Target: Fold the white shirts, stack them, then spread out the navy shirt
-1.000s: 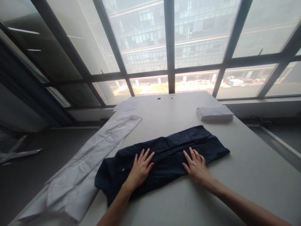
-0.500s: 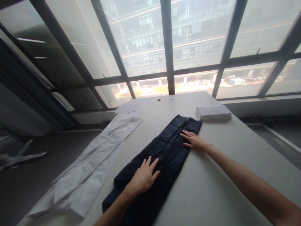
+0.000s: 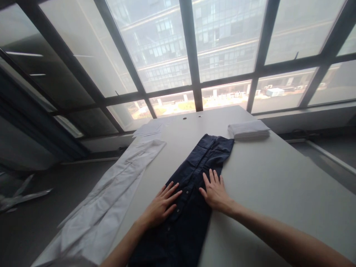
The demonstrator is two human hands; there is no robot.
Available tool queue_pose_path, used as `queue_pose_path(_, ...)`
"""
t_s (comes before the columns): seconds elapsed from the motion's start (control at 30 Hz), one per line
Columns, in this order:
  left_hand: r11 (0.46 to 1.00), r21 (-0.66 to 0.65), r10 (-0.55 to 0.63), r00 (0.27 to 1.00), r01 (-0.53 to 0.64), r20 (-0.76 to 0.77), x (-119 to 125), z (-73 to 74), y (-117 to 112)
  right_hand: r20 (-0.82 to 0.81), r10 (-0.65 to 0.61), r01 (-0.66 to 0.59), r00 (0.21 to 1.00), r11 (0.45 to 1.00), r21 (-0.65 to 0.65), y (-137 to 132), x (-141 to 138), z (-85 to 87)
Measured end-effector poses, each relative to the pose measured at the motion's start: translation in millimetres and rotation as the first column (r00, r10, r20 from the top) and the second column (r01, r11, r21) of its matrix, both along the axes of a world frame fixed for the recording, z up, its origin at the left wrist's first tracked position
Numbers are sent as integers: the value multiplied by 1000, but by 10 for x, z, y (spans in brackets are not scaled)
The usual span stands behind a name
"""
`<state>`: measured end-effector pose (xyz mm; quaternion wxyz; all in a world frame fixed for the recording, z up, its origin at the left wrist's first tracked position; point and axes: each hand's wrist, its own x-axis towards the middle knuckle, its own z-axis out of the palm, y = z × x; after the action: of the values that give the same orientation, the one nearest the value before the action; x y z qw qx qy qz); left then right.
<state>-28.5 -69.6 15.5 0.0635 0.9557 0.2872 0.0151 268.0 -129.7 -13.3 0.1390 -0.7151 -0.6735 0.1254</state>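
Note:
A dark navy shirt [image 3: 191,174], with small buttons down its middle, lies lengthwise in a long narrow fold on the white table [image 3: 250,200]. My left hand [image 3: 161,205] rests flat on the shirt's left side, fingers stretched out beside the button line. On its right edge, a little farther up, my right hand [image 3: 216,191] lies with fingers spread. Neither hand grips the cloth. The near end of the shirt runs out of the bottom of the view.
White garments [image 3: 116,189] are laid lengthwise along the table's left edge. White sheets [image 3: 148,129] lie at the far left corner. A folded white stack [image 3: 248,129] sits at the far right. Large windows [image 3: 167,48] rise behind the table.
My right hand has slid toward me along the shirt's right edge. My left hand has shifted to the left edge, uncovering buttons. The view has turned slightly.

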Motion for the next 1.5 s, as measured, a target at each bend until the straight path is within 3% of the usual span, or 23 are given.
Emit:
queue_pose_path(0.17, 990, 84, 113, 994, -113, 11, 11, -136, -398, 9, 97, -97, 995, 995, -40, -131, 53, -84)
queue_pose_path(0.33, 947, 113, 296, 954, -301, 55, 228, -259, -655, 52, 319, -319, 946, 948, -6, 192, 318, 7)
queue_pose_path(0.43, 919, 102, 375, 924, -381, 73, 466, -303, -549, 75, 372, -371, 925, 928, -23, 498, 480, 56)
queue_pose_path(0.57, 900, 97, 415, 903, -426, 111, 799, -318, -215, 101, 348, -347, 932, 937, -32, 852, 716, 84)
queue_pose_path(0.77, 887, 97, 437, 889, -451, 136, 1144, -294, 159, 98, 209, -208, 973, 978, -21, 1041, 919, 68)
queue_pose_path(0.9, 890, 88, 437, 892, -448, 116, 1123, -321, 80, 90, 202, -200, 975, 979, -32, 916, 991, 26)
queue_pose_path(1.07, 947, 42, 315, 948, -317, 49, 917, -254, -176, 57, 279, -277, 959, 960, -43, 703, 1146, 105)
queue_pose_path(1.17, 947, 43, 312, 946, -317, 86, 956, -75, -98, 47, 139, -142, 989, 987, 77, 641, 982, 200)
queue_pose_path(1.3, 946, 72, 289, 922, -317, 258, 1259, 99, 365, -19, -114, 116, 993, 980, 164, 571, 393, 169)
queue_pose_path(1.4, 940, 51, 319, 925, -336, 208, 1465, 16, 674, 18, -133, 131, 991, 987, 93, 448, 44, 26)
queue_pose_path(1.5, 942, 40, 329, 938, -335, 106, 1544, -175, 761, 62, -141, 136, 988, 987, 90, 281, -15, -103)
